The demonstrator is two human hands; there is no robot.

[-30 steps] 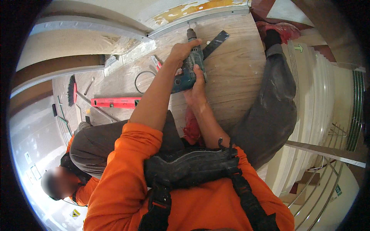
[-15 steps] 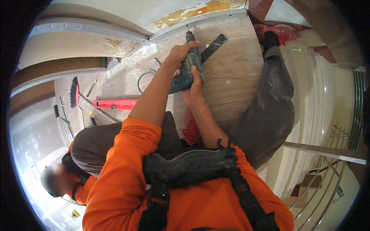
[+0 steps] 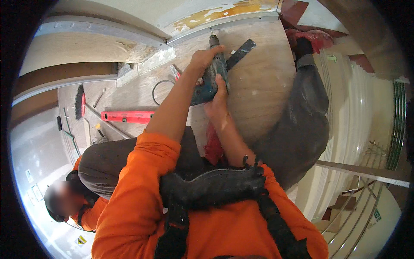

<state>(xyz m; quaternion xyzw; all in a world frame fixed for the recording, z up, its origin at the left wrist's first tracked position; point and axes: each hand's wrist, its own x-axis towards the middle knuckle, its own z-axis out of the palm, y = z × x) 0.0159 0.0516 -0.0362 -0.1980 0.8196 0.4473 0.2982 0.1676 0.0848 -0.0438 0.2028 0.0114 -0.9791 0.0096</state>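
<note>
With both hands I grip a dark green-grey power drill (image 3: 221, 67), its chuck toward the wall and its bit end at the metal track (image 3: 241, 23) along the wall's foot. My left hand (image 3: 205, 58) is closed over the front of the drill body, just behind the chuck. Lower down, my right hand (image 3: 218, 97) wraps round the rear and handle, its thumb along the side. Whether a finger presses the trigger is hidden. A flat dark bar (image 3: 243, 52) lies on the wood-look floor, just right of the drill.
Left of my forearm lie a red spirit level (image 3: 126, 117), a broom (image 3: 81, 102) and a red-and-white tool (image 3: 175, 72). The drill's cable (image 3: 156, 93) loops nearby. Another person in orange (image 3: 92, 215) is at lower left. Metal studs (image 3: 64, 87) frame the left side; long pale panels (image 3: 345, 112) stand at right.
My hands and the drill hold almost the same place, with the bit still at the track. The view has shifted slightly, and the other person's head has moved a little.
</note>
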